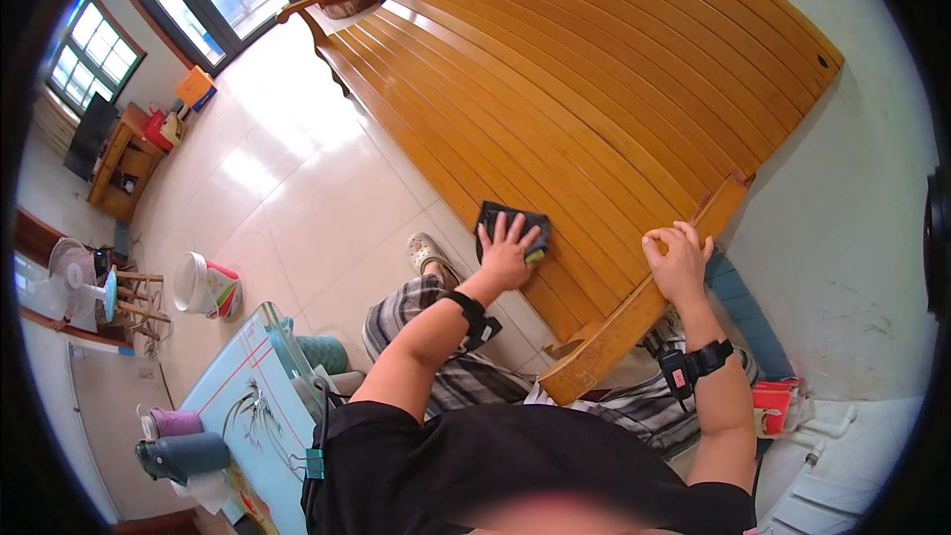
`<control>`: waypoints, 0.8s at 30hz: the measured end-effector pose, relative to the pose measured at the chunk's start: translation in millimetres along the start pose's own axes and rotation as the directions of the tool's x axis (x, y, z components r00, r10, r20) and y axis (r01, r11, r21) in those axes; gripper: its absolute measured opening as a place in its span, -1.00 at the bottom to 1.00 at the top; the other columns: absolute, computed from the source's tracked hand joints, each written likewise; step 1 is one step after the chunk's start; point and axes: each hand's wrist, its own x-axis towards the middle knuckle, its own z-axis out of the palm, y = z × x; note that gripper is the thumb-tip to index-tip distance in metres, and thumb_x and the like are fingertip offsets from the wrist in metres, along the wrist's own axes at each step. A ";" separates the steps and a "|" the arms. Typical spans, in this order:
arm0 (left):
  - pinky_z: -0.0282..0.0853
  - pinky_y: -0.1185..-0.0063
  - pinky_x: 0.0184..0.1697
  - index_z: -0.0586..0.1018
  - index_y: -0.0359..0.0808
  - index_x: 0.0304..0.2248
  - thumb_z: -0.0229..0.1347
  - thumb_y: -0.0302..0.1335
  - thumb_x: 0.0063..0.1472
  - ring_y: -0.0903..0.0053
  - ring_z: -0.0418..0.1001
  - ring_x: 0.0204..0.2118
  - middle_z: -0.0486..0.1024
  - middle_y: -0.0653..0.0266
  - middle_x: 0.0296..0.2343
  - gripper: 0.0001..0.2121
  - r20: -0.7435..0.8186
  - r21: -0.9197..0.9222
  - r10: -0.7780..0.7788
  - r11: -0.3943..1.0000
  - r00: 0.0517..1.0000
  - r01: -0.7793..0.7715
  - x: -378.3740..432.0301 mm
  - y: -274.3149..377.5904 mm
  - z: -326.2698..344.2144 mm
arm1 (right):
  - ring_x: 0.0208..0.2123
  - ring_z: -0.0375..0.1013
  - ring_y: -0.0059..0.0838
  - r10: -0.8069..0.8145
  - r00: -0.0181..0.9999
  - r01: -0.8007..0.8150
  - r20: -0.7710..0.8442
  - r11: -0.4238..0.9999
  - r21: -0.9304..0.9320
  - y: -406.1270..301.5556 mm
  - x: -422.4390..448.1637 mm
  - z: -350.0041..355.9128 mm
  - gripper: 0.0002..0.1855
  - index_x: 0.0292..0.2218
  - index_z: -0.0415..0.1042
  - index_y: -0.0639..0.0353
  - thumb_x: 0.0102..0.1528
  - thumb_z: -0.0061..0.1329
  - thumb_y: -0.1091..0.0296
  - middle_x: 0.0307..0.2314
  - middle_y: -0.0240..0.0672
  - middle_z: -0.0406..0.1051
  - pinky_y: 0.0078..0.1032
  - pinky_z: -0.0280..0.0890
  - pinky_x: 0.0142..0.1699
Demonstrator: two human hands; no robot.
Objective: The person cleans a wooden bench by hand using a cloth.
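My left hand (508,247) presses a dark folded cloth (487,218) flat against the slatted seat of a varnished wooden bench (550,148), close to its front edge. The fingers are spread over the cloth, and a small yellow-green patch shows under the palm. My right hand (677,261) is at the bench's wooden armrest (602,353), its fingers curled and the thumb near the index finger. Whether it grips the rail or just rests on it cannot be seen. Reddish marks (702,202) show on the armrest's far part.
A glass-topped table (223,401) stands at my left, with a dark thermos jug (186,457) and a purple cup (175,422). On the tiled floor is a white-and-red bucket (209,288). A fan (78,275) stands farther left. The wall (839,238) borders the bench at right.
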 end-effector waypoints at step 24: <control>-0.46 -0.14 0.25 0.12 0.17 0.27 -0.10 -0.02 0.28 0.13 -0.30 0.37 -0.14 0.33 0.32 -0.41 -0.107 0.070 -0.282 0.954 0.953 0.291 127.7 -120.9 -48.4 | 0.10 0.24 -0.26 0.014 1.000 -0.015 -0.015 1.000 -0.028 -3.3 -1.4 -2.5 -0.79 -0.35 0.59 0.02 0.10 0.01 0.15 -0.22 -0.46 0.53 0.14 -0.36 0.29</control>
